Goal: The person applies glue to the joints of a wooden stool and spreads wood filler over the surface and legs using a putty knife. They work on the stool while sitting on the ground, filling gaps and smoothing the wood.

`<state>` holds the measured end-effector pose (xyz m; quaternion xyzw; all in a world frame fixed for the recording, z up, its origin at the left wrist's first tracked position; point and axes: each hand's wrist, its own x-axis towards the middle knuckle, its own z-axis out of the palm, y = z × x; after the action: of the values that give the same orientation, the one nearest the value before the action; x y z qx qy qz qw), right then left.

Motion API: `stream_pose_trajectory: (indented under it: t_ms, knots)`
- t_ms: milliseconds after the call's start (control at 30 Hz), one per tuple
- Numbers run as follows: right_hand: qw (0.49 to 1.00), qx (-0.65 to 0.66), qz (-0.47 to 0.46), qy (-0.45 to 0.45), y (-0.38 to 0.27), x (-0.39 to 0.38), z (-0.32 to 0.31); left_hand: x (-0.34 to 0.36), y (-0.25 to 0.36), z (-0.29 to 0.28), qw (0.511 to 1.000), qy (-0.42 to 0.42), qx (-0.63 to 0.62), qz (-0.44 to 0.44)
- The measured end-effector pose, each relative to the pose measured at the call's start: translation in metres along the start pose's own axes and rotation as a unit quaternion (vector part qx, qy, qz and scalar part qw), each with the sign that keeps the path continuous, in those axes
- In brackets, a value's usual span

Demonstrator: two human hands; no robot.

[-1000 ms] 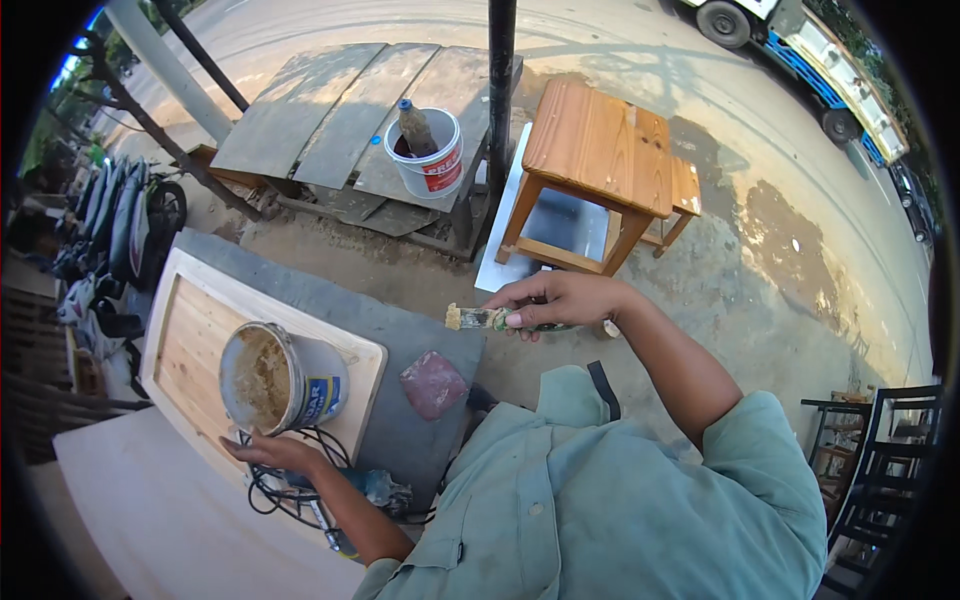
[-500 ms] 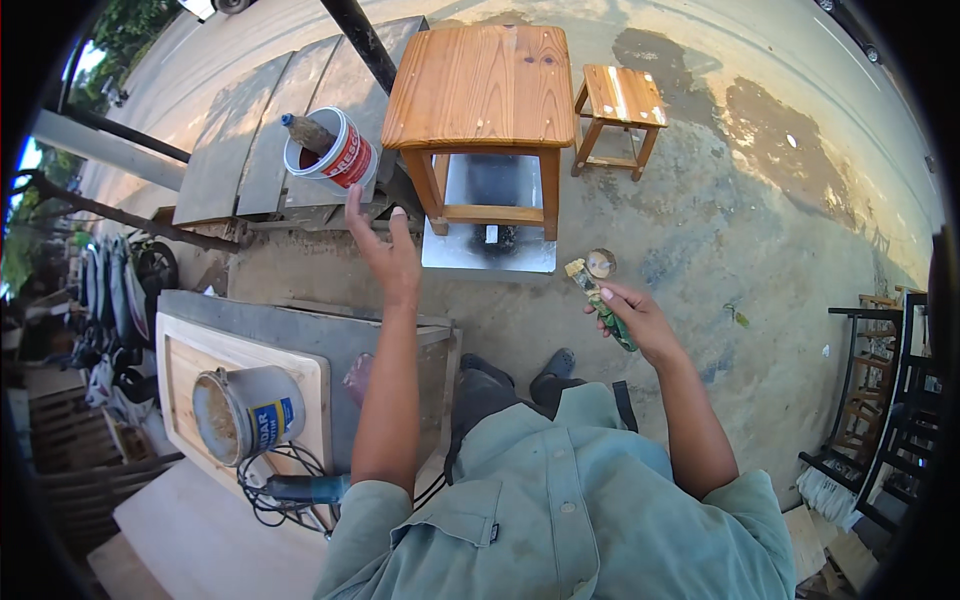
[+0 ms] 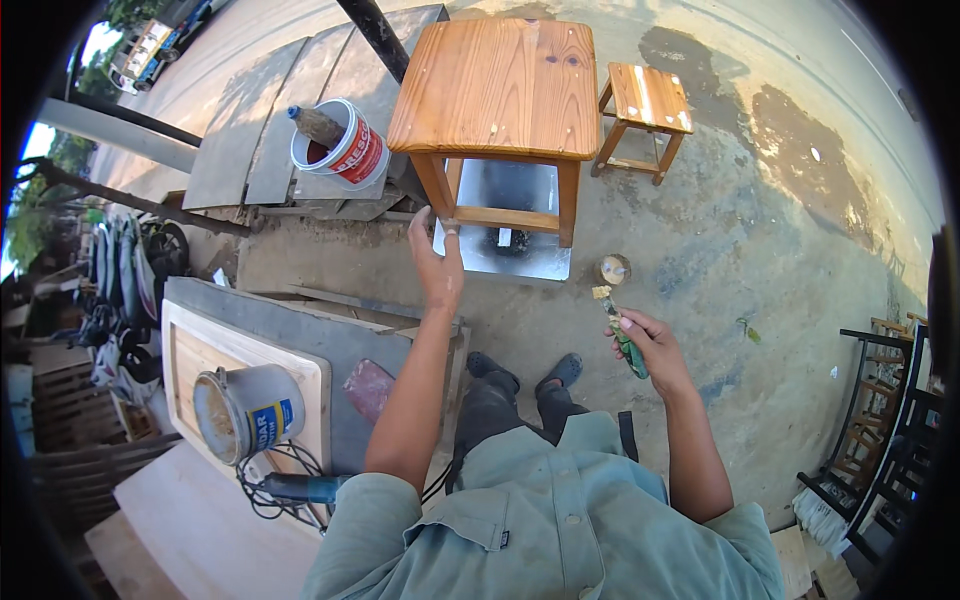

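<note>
In my right hand (image 3: 648,346) is a worn paintbrush (image 3: 628,350) with a green handle, its pale bristles pointing up and away from me. My left hand (image 3: 437,262) is empty, thumb and fingers apart, at the foot of the near left leg of a varnished wooden stool (image 3: 500,90); whether it touches the leg I cannot tell. The stool stands on a shiny metal-topped base with a dark stain (image 3: 520,262). Left of the stool, a white bucket with a red label (image 3: 358,160) holds dark reddish liquid and a stained bottle (image 3: 318,126).
A smaller stool (image 3: 650,97) stands beyond on the right. A round tin (image 3: 614,268) sits on the concrete. To my left are a grey bucket (image 3: 248,412), a corded power tool (image 3: 300,488), a wooden panel (image 3: 318,400) and a reddish pad (image 3: 370,388). Black racks (image 3: 880,430) stand far right.
My left hand has moved right, from below the white bucket to the stool's near left leg. My right hand still holds the brush. A truck has come into view at the upper left.
</note>
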<state>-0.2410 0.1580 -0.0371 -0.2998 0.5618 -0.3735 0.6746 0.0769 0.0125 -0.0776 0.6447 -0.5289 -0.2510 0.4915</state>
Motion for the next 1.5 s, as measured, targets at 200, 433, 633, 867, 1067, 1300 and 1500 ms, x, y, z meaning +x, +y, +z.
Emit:
stream_pose_trajectory:
  t_ms: [200,433,633,867,1067,1300,1500]
  knots:
    - [1.000,-0.006,-0.020,0.018,-0.023,0.017,0.005,0.013,0.068,0.014,0.907,-0.082,0.231,0.342]
    - [0.992,0.012,-0.049,0.116,-0.063,0.037,0.006,0.089,0.098,0.050,0.772,-0.231,0.310,0.505]
    - [0.981,0.013,-0.036,0.188,-0.097,0.045,0.009,0.124,0.089,0.043,0.722,-0.309,0.276,0.554]
    - [0.970,0.018,-0.055,0.237,-0.124,0.052,0.019,0.156,0.087,0.026,0.673,-0.378,0.254,0.582]
    - [0.966,0.020,-0.045,0.252,-0.133,0.062,0.027,0.147,0.100,0.033,0.703,-0.380,0.250,0.547]
    - [0.966,0.014,-0.051,0.253,-0.140,0.074,0.032,0.158,0.106,0.037,0.662,-0.414,0.280,0.558]
    - [0.963,0.017,-0.061,0.263,-0.145,0.072,0.038,0.179,0.112,0.035,0.730,-0.453,0.235,0.454]
